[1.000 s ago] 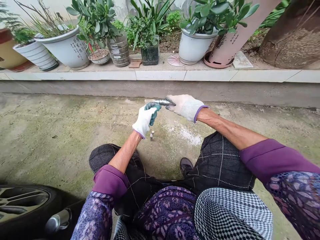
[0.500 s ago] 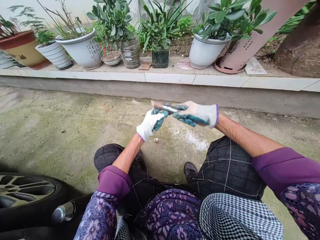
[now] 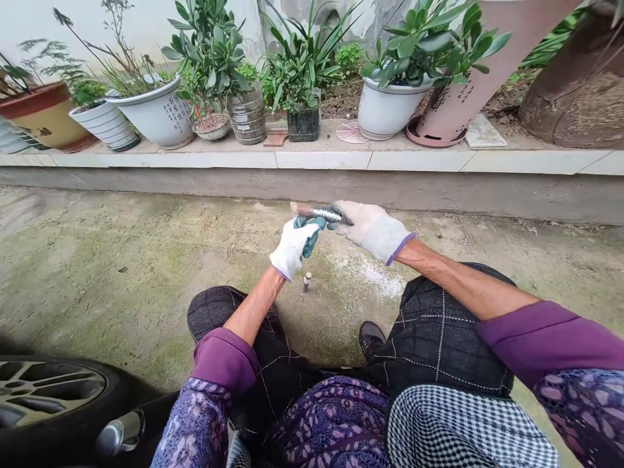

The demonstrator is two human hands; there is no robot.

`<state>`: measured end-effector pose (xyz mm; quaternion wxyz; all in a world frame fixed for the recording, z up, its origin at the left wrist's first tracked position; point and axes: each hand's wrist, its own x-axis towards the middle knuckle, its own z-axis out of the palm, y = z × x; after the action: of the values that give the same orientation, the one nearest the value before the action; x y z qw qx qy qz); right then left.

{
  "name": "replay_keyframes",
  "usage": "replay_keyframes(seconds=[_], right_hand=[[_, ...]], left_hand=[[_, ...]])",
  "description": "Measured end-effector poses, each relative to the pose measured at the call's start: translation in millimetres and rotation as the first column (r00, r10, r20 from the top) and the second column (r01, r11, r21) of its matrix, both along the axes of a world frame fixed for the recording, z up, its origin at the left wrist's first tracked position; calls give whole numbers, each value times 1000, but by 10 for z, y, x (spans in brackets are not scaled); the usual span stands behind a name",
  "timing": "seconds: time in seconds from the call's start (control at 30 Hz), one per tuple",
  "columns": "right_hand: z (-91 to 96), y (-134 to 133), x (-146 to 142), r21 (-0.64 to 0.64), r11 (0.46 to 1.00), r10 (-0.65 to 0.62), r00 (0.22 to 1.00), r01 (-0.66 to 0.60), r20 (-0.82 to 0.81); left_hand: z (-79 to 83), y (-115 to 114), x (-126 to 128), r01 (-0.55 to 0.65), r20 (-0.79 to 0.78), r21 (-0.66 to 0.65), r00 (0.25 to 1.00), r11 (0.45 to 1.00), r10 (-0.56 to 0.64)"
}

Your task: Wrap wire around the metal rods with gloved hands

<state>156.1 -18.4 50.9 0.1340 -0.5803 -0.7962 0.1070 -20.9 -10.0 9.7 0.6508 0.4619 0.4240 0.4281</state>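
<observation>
A brown stick (image 3: 301, 208) with bright silver wire (image 3: 327, 214) wound round its middle is held out in front of me. My right hand (image 3: 370, 227), in a white glove with a teal palm, is closed around the stick's right end. My left hand (image 3: 297, 242), gloved alike, is closed just under the stick's left part, its curled fingers at the winding. What those fingers pinch is hidden. Below the left hand is a small dark peg (image 3: 307, 281) with a white top. Whether it hangs or stands on the ground I cannot tell.
White grains (image 3: 375, 276) are scattered over the concrete ground (image 3: 121, 253) between my knees. A tiled ledge (image 3: 322, 160) with several potted plants runs across the far side. At lower left is a vehicle wheel (image 3: 49, 390). A checked cloth (image 3: 468, 422) lies by my lap.
My right hand has turned over, so its back now faces up, still around the stick. The peg below shows more of its length. My left hand stays close to the winding.
</observation>
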Motion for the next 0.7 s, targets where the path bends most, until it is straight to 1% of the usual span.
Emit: replay_keyframes(seconds=[0.13,0.3,0.43,0.5,0.63,0.7], right_hand=[[-50,-13,11,-41,999,14,993,-10,116],[-84,-23,-37,-86,996,31,992,-21,121],[-32,-34,-60,-117,993,24,990,-8,142],[-8,-41,-54,-119,993,18,988,1,151],[-16,-38,-29,-114,994,10,994,3,111],[-46,-20,-25,-126,992,11,999,-5,50]], left_hand=[[6,-3,-28,12,-28,-7,1000,1000,-12],[-39,-41,-82,4,-101,-10,995,1000,-4],[-64,-37,-72,-23,-138,-27,990,999,19],[-56,-33,-62,-13,-138,-25,990,1000,10],[-17,-44,-64,39,-99,-24,994,999,-41],[4,-58,-74,41,-82,-30,996,999,-43]])
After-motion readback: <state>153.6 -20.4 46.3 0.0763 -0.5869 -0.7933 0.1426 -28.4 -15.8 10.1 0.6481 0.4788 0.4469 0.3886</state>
